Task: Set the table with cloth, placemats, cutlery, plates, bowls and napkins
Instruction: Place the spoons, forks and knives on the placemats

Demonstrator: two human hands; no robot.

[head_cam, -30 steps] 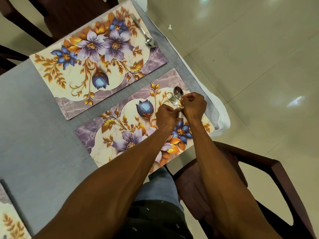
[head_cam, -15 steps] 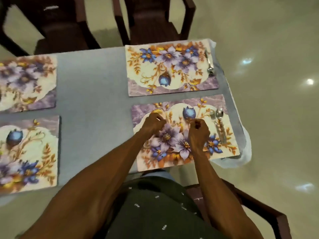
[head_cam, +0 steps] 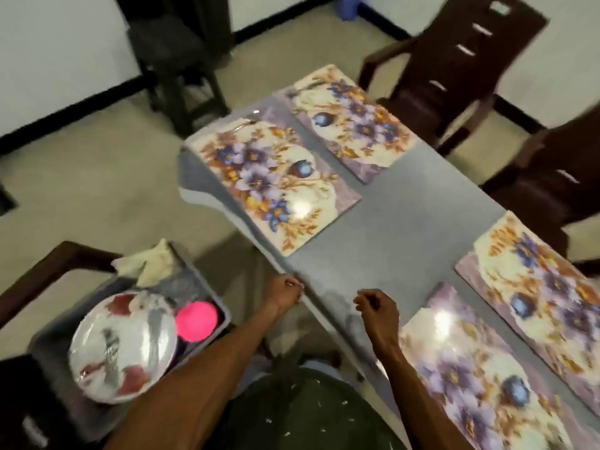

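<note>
While both hands (head_cam: 285,292) (head_cam: 376,306) hang loosely curled, empty | cutlery step seems done | reach the floral plates (head_cam: 121,345) in the grey bin (head_cam: 207,287) next.

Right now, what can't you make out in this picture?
- Head view, motion blur: whether cutlery lies on the far placemats.
- What sits under the plates and pink bowl in the grey tub.
- Whether the left hand fingers pinch anything.
</note>
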